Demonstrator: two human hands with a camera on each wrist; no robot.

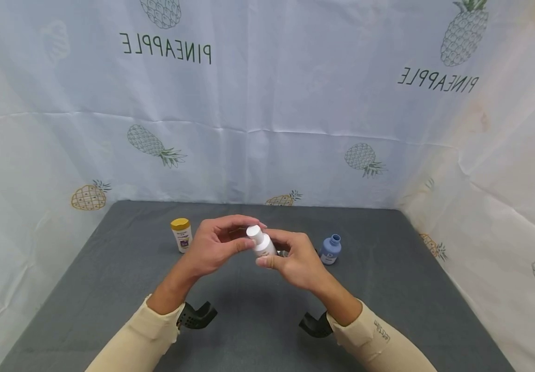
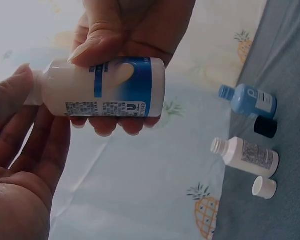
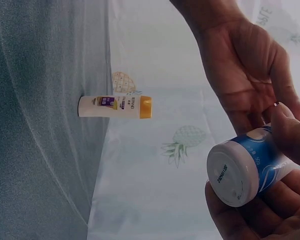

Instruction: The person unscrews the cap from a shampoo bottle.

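Nearest the camera, both hands meet above the grey surface [image 1: 248,310], holding a white bottle with a blue label [image 1: 262,245] in the air between them. The right hand [image 1: 297,261] wraps the bottle's body, thumb on one side and curled fingers [image 2: 107,125] underneath, apparently to keep it steady and tilted with the neck toward the other hand. The left hand [image 1: 213,245] closes its fingertips around the white cap [image 1: 253,232] at the neck, a grip that suits turning the cap while the body is held still; whether the cap is tight or already loosened cannot be told. The right wrist view shows the bottle's round base turned outward, clear of the surface. Farther off, standing on the surface to the left, is a small white bottle with a yellow cap [image 1: 181,235]. To the right stand a blue bottle [image 1: 330,249] with its neck open and, in the left wrist view, an uncapped white bottle [image 2: 246,155], with a loose white cap [image 2: 264,187] and a black cap [image 2: 265,127] set just beside them, likely parked near their own bottles. Behind everything hangs a pale pineapple-print cloth [image 1: 267,103].
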